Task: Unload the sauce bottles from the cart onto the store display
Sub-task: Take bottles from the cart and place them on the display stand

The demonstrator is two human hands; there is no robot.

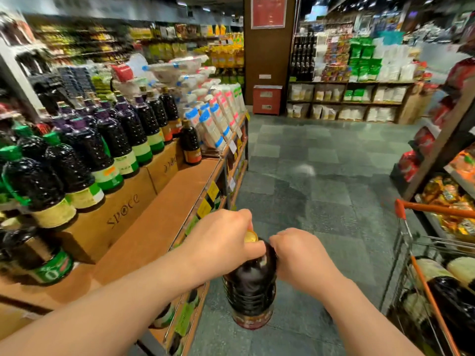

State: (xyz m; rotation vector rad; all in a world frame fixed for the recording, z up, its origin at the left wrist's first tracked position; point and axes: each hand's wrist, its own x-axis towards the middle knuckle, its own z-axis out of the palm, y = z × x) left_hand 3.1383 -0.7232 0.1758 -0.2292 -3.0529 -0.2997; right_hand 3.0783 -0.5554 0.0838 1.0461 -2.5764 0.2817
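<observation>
Hands: left hand (226, 240) and right hand (298, 255) are gripping the sauce bottle (250, 286) (gold cap).
Display: brown shelf top (164, 214) is lying bare along its front edge.
Floor: grey tiles (321, 160) are gleaming.

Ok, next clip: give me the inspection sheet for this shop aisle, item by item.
Surface: wooden display shelf, front part bare.
Job's things: held sauce bottle hangs over the floor; more bottles in the cart.
Clutter: cardboard boxes carrying shelved dark bottles.
Hands: left hand grips the bottle's neck; right hand is at its shoulder.
Cables: nothing seen.
Surroundings: tiled floor, stocked shelves, blurred.
</observation>
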